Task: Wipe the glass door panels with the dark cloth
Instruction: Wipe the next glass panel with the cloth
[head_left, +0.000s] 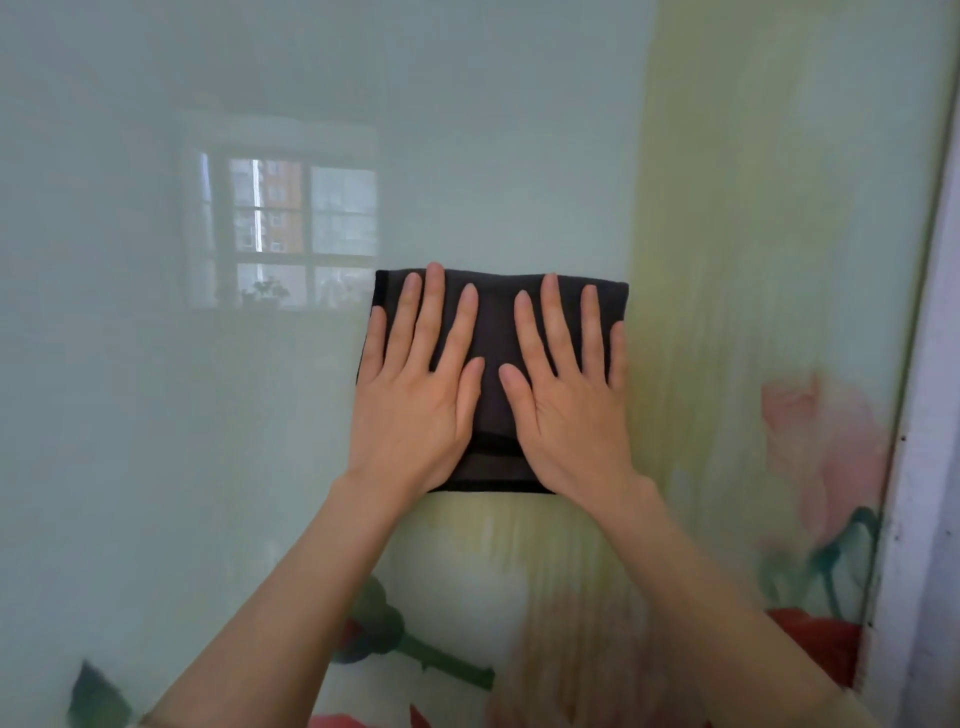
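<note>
Flat and spread, left hand (415, 395) and right hand (571, 400) press dark cloth (493, 332) against glass door panel (156, 415).

No text, labels, brands or nos. readable anywhere. Glass door panel (493, 130) shows only printed flowers (821, 447) & a window reflection (301, 228); dark cloth (493, 327) is plain, no tag or logo visible.

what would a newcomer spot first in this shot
The left hand and right hand press flat, side by side, on a dark cloth at the middle of the glass door panel. Above-left of it the glass reflects a window; a printed pink flower shows near the right edge.
</note>
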